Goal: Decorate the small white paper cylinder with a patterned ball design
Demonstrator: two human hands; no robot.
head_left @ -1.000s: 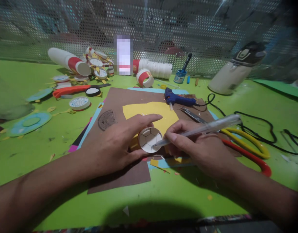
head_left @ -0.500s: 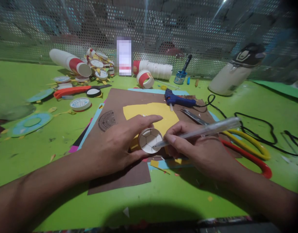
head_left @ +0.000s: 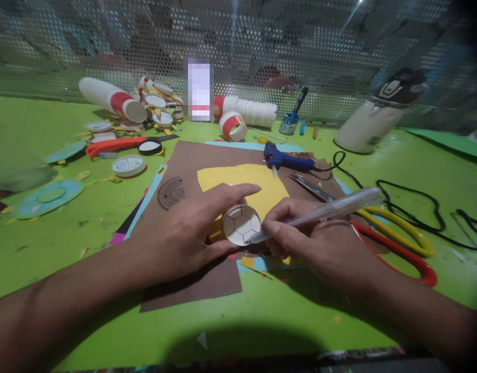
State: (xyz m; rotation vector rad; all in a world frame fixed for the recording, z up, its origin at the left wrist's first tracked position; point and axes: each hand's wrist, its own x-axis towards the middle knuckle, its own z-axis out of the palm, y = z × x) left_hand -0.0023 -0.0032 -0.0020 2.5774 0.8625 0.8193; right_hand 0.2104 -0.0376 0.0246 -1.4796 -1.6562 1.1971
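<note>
My left hand grips the edge of a paper cup bottom between thumb and fingers. Its round white face is turned towards me and carries a hexagon of dark lines with spokes running to the rim. In my right hand is a clear-barrelled pen, its tip touching the lower edge of the white face. Beneath both hands lies yellow paper on a brown sheet. Big scissors with one yellow and one red handle loop lie beside and partly under my right hand.
A blue glue gun with a black cord rests behind my hands. At left are a box cutter, tape roll and cut cup pieces. Stacked paper cups, a blurred-out upright screen and a bottle stand farther back.
The pen tip has slid down a short way to the lower rim of the white face, and the line there looks longer. My left hand has stayed almost still.
</note>
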